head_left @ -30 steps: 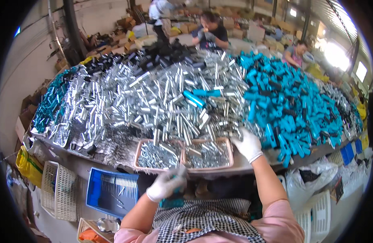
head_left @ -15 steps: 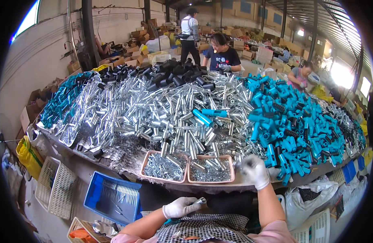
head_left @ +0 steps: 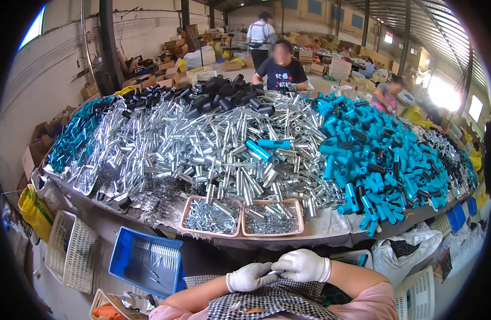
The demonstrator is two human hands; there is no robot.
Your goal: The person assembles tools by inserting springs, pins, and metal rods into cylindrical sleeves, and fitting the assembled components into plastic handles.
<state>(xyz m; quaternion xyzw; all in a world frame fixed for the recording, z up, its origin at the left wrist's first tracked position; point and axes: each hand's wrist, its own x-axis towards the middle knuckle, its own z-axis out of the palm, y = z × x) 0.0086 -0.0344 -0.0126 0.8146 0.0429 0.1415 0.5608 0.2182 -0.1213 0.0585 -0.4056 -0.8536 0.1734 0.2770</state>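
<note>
In white gloves, my left hand point(head_left: 249, 277) and my right hand point(head_left: 305, 265) meet above my checked apron point(head_left: 250, 306). The left fingers are closed round a short silver metal tube point(head_left: 277, 272), of which only a sliver shows between the hands. My right hand is curled against it with the fingertips bent in; whatever it may pinch is hidden. Just beyond my hands, at the table's edge, stand two pink trays: the left tray point(head_left: 183, 217) holds thin metal pins and the right tray point(head_left: 301, 230) holds small metal parts, with a few tubes lying across both.
Silver tubes point(head_left: 176, 133) heap over the table, with black sleeves point(head_left: 224, 96) behind and teal handles point(head_left: 384, 154) at right. A blue bin point(head_left: 117, 266) and a white basket point(head_left: 69, 250) stand low at left. A white sack point(head_left: 410, 250) sits at lower right. Co-workers are beyond the table.
My right hand has come from beside the right tray down to my left hand. The tube in my left hand, plainly seen before, is now mostly covered.
</note>
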